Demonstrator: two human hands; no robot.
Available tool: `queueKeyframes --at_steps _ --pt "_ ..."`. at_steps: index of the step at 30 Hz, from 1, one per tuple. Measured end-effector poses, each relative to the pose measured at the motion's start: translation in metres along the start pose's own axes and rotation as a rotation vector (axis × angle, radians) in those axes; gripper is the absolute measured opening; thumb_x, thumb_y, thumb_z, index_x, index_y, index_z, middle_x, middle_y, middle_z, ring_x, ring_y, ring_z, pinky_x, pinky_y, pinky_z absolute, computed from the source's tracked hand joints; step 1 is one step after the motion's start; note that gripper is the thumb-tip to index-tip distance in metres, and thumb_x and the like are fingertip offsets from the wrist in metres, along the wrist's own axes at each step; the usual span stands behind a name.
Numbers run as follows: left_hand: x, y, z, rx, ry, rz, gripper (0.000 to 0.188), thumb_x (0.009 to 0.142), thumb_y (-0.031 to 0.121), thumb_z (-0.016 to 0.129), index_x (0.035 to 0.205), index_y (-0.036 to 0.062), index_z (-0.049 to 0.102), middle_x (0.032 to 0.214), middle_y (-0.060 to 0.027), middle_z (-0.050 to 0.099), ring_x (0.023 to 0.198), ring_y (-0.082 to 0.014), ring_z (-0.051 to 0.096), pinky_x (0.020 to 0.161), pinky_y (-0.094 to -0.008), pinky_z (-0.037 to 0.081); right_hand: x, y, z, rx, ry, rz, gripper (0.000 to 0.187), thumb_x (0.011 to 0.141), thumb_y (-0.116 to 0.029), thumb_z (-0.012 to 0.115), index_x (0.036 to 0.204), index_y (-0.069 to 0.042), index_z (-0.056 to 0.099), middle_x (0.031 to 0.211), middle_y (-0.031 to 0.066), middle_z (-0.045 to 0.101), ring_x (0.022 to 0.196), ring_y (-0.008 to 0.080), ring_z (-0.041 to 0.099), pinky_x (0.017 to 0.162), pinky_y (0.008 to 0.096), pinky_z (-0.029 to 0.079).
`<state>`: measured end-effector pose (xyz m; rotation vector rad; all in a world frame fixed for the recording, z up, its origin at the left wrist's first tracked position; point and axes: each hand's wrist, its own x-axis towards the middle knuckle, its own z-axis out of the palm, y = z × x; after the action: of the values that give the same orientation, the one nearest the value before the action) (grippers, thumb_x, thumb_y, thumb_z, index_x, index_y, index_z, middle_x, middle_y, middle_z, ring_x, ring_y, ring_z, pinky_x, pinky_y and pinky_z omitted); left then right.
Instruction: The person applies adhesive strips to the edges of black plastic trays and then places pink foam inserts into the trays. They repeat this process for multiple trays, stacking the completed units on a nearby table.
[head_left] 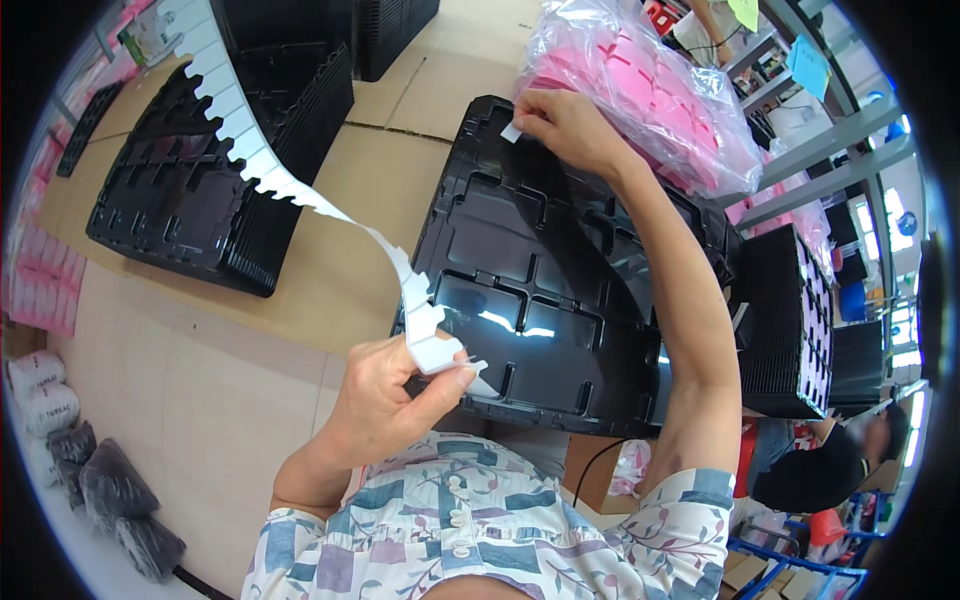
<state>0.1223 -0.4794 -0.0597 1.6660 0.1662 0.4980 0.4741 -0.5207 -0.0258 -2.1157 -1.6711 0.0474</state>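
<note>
Head view: the black tray [468, 232] lies in front of the person. At its far-left corner the right hand [572, 125] has thumb and fingertips closed on a small white tab [511, 132]; whether the tab touches the tray, I cannot tell. A fingertip grip probably suits so small a piece, leaving part of it uncovered. Over the tray's near-left edge, the left hand [388, 402] is clamped, thumb against fingers, on a white strip [238, 118] with a notched edge. The strip's long end curves up left of the tray, crossing above a black stack [165, 195]. Held out to that side, it likely hangs clear of the tray's middle. Right of the tray stands another stack [775, 320]; beyond its far-right side lies a pink bag [650, 95], perhaps put there for easy reach.
</note>
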Motion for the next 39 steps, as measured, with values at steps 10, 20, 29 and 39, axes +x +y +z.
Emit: queueKeyframes --at_steps 10,20,29,39 --pt "-0.004 0.003 0.0 -0.039 0.008 -0.052 0.007 0.086 0.005 0.071 0.089 -0.0004 0.069 0.071 -0.0054 0.067 0.059 -0.0112 0.06 0.054 -0.0258 0.045 0.006 0.0 0.016 -0.145 0.002 0.041 0.023 0.089 -0.019 0.066 0.089 0.004 0.064 0.079 0.0186 0.066 0.077 0.0325 0.065 0.071 0.0398 0.049" --pt "0.007 0.011 -0.008 -0.33 0.032 -0.228 0.01 0.09 0.006 0.07 0.098 -0.0001 0.068 0.079 -0.004 0.068 0.062 -0.0066 0.059 0.055 -0.0209 0.046 -0.009 -0.006 -0.001 0.654 -0.082 0.199 0.013 0.098 -0.019 0.06 0.092 -0.008 0.059 0.091 0.0028 0.066 0.065 0.0037 0.044 0.057 0.0206 0.038" --pt "0.115 -0.008 -0.037 -0.609 -0.09 -0.044 0.008 0.091 0.002 0.064 0.099 0.0019 0.066 0.088 -0.0053 0.065 0.063 -0.0046 0.055 0.044 -0.0158 0.039 -0.047 -0.095 -0.021 1.217 -0.31 0.399 0.022 0.1 -0.019 0.049 0.112 -0.002 0.059 0.073 -0.0053 0.043 0.057 0.0025 0.033 0.045 0.0195 0.026" --pt "0.172 -0.024 -0.035 -0.419 -0.179 0.142 0.012 0.088 0.009 0.073 0.097 0.0056 0.067 0.093 -0.0017 0.065 0.07 -0.0057 0.054 0.059 -0.0193 0.042 -0.037 -0.069 -0.014 1.156 -0.16 0.465 0.023 0.093 -0.025 0.071 0.09 -0.002 0.068 0.061 -0.0094 0.036 0.052 0.001 0.029 0.043 0.0194 0.019"
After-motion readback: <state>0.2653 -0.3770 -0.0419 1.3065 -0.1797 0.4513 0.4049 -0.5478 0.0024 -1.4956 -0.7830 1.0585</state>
